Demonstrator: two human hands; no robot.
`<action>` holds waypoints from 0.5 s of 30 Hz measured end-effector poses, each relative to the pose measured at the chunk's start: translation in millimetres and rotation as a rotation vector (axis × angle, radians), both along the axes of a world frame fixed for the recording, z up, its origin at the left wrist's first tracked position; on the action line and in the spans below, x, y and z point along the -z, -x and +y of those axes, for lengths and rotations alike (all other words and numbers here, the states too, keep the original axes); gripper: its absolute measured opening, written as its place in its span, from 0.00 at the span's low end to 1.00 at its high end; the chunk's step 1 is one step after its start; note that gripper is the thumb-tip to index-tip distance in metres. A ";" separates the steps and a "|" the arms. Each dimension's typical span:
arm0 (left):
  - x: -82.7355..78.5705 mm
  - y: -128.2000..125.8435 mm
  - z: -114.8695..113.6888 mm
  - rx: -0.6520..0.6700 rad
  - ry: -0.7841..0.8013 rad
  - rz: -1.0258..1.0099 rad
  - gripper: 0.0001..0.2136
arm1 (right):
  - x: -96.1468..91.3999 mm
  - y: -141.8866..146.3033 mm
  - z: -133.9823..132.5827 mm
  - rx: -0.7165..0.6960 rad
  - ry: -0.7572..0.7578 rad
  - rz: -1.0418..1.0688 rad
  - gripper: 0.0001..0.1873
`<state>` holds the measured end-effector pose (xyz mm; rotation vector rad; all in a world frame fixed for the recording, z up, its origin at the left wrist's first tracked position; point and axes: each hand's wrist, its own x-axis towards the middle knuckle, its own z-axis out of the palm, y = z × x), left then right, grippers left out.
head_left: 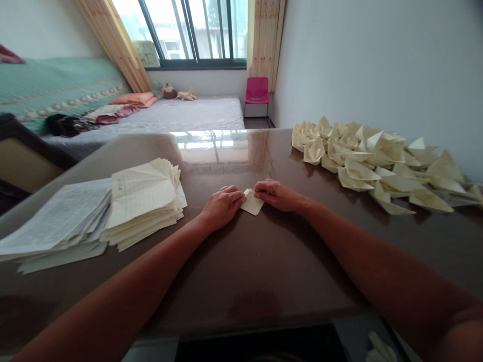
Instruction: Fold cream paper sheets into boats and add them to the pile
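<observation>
A small folded piece of cream paper [252,204] lies at the middle of the brown table, between my two hands. My left hand [223,205] has its fingers closed on the paper's left corner. On the opposite side, my right hand [278,195] pinches the upper right edge, fingers curled. The fingertips of both hands hide parts of the paper's edges. To the left lies a stack of cream paper sheets [145,188], with creases across the top one. Folded paper boats [358,151] crowd together at the right.
A pile of printed sheets [64,216] lies at the far left of the glossy brown table [241,271]. Beyond the table are a bed [204,113] and a pink chair [257,90]. A white wall rises at the right, behind the boats.
</observation>
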<state>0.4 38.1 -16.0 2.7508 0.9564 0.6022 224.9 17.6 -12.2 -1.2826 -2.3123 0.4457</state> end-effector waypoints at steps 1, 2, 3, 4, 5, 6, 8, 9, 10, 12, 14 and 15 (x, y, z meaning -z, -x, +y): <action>0.6 -0.7 0.2 -0.018 0.012 -0.010 0.15 | 1.7 3.3 0.0 0.031 -0.024 -0.012 0.10; 1.2 -1.1 0.5 -0.030 0.031 -0.022 0.15 | 3.3 6.3 0.0 0.059 -0.034 -0.020 0.10; 1.6 -1.3 0.9 -0.044 0.056 -0.037 0.15 | 4.6 8.9 0.1 0.088 -0.030 -0.026 0.10; 2.0 -1.4 1.3 -0.065 0.089 -0.061 0.14 | 5.7 11.1 0.2 0.118 -0.019 -0.032 0.10; 2.1 -1.4 1.8 -0.094 0.128 -0.092 0.13 | 6.6 12.8 0.4 0.147 -0.006 -0.038 0.10; 2.1 -1.4 2.2 -0.128 0.167 -0.125 0.12 | 7.4 14.2 0.6 0.176 0.005 -0.044 0.10; 1.6 -1.7 2.7 -0.190 0.228 -0.181 0.10 | 8.6 16.2 1.0 0.230 0.021 -0.052 0.09; 1.2 -2.1 2.8 -0.207 0.244 -0.195 0.11 | 9.0 17.2 1.0 0.255 0.024 -0.055 0.08; 0.7 -2.7 2.8 -0.213 0.249 -0.197 0.11 | 9.2 18.1 0.9 0.279 0.023 -0.059 0.08; -0.1 -4.0 2.6 -0.214 0.235 -0.181 0.11 | 9.0 20.2 0.1 0.314 0.015 -0.076 0.08; -0.8 -5.2 2.2 -0.210 0.215 -0.156 0.11 | 7.8 22.4 -1.4 0.328 0.009 -0.101 0.08; -0.9 -5.6 1.9 -0.204 0.200 -0.143 0.11 | 7.0 23.3 -2.2 0.330 0.009 -0.115 0.08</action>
